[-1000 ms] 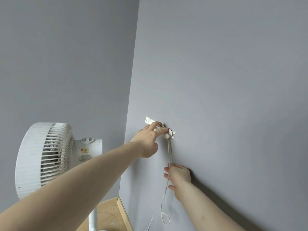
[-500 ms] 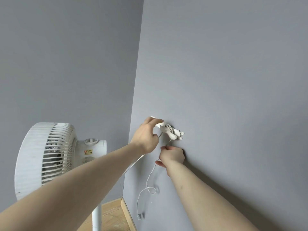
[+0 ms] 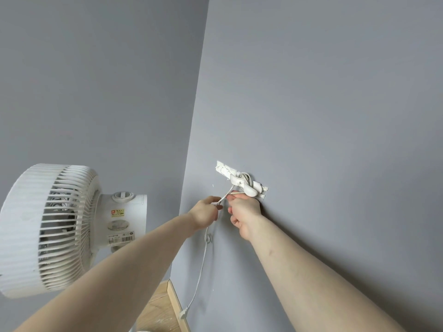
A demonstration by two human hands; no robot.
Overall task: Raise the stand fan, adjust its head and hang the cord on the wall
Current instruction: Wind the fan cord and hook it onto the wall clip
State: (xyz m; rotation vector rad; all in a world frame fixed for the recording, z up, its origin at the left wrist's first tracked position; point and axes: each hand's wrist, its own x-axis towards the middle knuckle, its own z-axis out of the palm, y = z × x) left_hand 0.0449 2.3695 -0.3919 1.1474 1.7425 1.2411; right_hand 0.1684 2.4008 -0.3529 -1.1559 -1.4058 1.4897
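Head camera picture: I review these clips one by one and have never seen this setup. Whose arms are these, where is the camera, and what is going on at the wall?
There is no machine here. The camera sits on a person's head and looks forward, so the two bare arms reaching in from the bottom are the wearer's own.

The left hand pinches a thin white cord. The right hand grips the same cord just under a white hook fixed to the grey wall. Several turns of cord are already wound around that hook. The rest hangs down along the wall and ends in a small plug dangling above the wooden floor.

On the left stands the white fan, its round grille seen side-on. Its stand is mostly hidden behind the left arm.
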